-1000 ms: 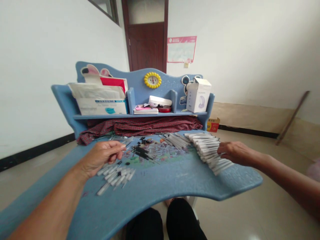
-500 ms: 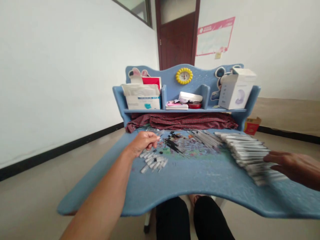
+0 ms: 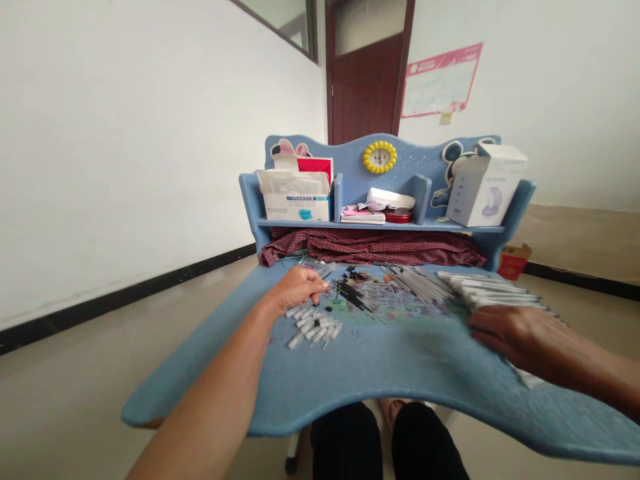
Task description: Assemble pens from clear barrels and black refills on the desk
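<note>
Right of centre in the head view, my blurred right hand point(image 3: 525, 333) crosses the slim, white, stick-like tubes point(image 3: 493, 291); I can't tell whether it grips any. A wrist brush could roll some off the blue painted desk point(image 3: 380, 367). Left of centre, my left hand point(image 3: 299, 288) has fingertips pinched together, contents unclear; dropping low, it might scatter the short translucent plastic tubes point(image 3: 315, 327).

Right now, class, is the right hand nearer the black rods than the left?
No: the left hand is beside the black rods, the right hand by the white sticks.
</note>
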The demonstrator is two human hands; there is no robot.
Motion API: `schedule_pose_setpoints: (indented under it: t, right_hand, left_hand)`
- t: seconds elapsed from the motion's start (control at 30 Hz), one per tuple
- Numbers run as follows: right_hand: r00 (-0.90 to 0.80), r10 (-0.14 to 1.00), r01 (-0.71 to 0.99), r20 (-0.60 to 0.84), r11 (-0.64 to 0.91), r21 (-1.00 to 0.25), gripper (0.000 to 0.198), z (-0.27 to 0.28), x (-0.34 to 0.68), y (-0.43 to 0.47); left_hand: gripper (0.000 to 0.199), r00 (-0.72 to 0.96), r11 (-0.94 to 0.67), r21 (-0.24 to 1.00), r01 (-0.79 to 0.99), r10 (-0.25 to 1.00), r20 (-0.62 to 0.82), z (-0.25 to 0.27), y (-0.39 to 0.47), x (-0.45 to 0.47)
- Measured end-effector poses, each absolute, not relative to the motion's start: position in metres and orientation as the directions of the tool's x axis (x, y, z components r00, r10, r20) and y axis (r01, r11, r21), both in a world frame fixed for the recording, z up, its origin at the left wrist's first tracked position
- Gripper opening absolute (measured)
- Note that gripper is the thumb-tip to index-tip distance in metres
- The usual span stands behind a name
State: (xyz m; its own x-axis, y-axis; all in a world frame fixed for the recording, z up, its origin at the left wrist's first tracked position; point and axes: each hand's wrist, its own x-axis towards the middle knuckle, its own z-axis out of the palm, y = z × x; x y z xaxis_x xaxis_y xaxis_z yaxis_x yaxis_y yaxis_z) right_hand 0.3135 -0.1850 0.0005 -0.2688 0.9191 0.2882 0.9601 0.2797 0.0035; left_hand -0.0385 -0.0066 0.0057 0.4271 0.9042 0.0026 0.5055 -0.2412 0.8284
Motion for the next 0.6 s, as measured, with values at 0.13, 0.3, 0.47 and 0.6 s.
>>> schedule_pose_setpoints:
  t: [0.13,0.3,0.47,0.6]
  right_hand:
    - [-0.195,0.976,0.968,0.092,0.177,0.178,0.024,0.013,0.266,-0.143]
    - [-0.034,0.999,0.980,0.032,0.027,0.197,0.028,0.010,0.235,-0.081]
    - [0.089,0.995,0.987,0.042,-0.094,0.128,0.037,-0.001,0.227,-0.042]
    - [0.154,0.988,0.982,0.011,-0.154,0.112,0.034,-0.007,0.229,-0.028]
  left_hand:
    - [0.027,0.412,-0.302,0.758,0.578,0.910,0.048,0.003,-0.004,-0.039]
    - [0.020,0.393,-0.367,0.652,0.663,0.913,0.114,-0.001,0.002,-0.043]
    - [0.014,0.310,-0.361,0.558,0.747,0.932,0.189,0.000,0.006,-0.048]
    - [0.012,0.358,-0.398,0.504,0.767,0.916,0.178,-0.001,0.005,-0.046]
